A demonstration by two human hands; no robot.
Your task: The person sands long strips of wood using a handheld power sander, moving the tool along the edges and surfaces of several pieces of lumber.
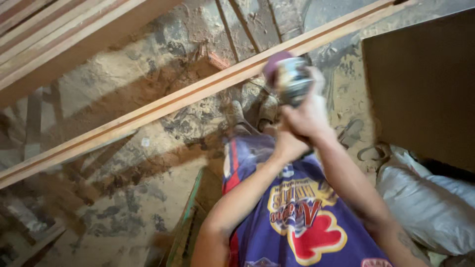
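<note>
Both my hands hold a small power sander or grinder (291, 79) with a silvery body and a purplish round pad, raised in front of me. My right hand (309, 111) wraps the tool's body from above. My left hand (287, 143) grips just beneath it, close against the right. The pad end sits at the edge of a long pale wooden strip (163, 106) that runs diagonally from lower left to upper right. Below are my blue printed shirt (297, 217) and my feet on the dusty floor.
More long wooden boards (54, 39) lie stacked at upper left. A dark brown panel (425, 84) stands at right, with a white sack (425, 202) below it. A green-edged frame (185, 222) leans at bottom centre. The concrete floor (128, 193) is covered in sawdust.
</note>
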